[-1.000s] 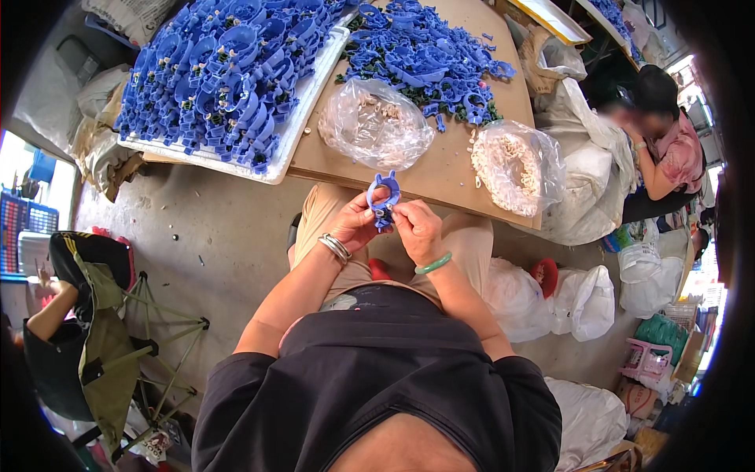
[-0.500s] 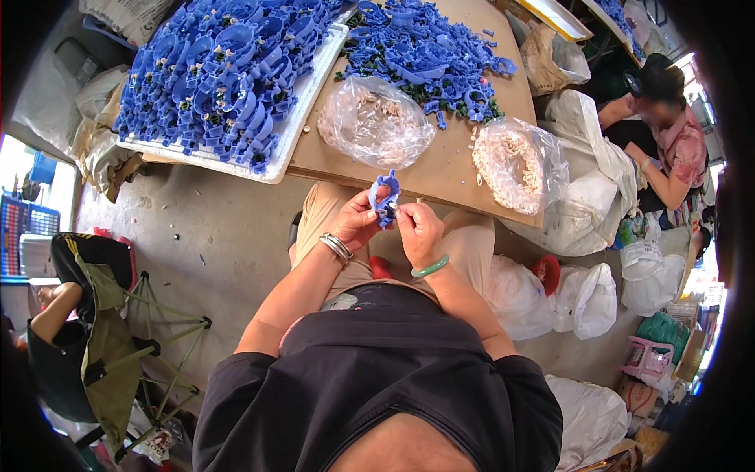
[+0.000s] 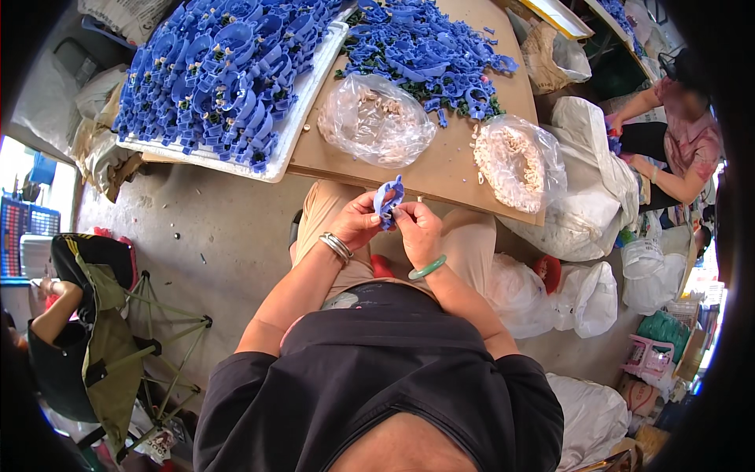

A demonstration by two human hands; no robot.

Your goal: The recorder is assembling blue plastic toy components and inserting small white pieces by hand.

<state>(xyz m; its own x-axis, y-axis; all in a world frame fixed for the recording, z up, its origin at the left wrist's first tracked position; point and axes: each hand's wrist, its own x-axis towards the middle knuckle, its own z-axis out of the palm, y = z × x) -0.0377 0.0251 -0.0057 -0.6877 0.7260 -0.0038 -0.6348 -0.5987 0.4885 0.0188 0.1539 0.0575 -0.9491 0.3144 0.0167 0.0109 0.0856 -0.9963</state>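
Note:
My left hand holds a small blue plastic part with a rounded, ring-like top, just off the table's near edge and above my lap. Its lower end is darker and partly covered by my fingers. My right hand is closed in a pinch against that lower end; whatever lies between its fingertips is too small to make out. Closest on the table are two clear plastic bags of small cream-coloured pieces, one bag ahead of my hands and another bag to the right.
A white tray heaped with blue parts stands at the left of the brown table. More blue parts lie loose beyond the bags. White sacks stand at right, near a co-worker. A folding chair is at left.
The blue part has tilted slightly in my left hand, and my right fingers have closed in nearer to it. At right, the co-worker has leaned back and shifted their arms.

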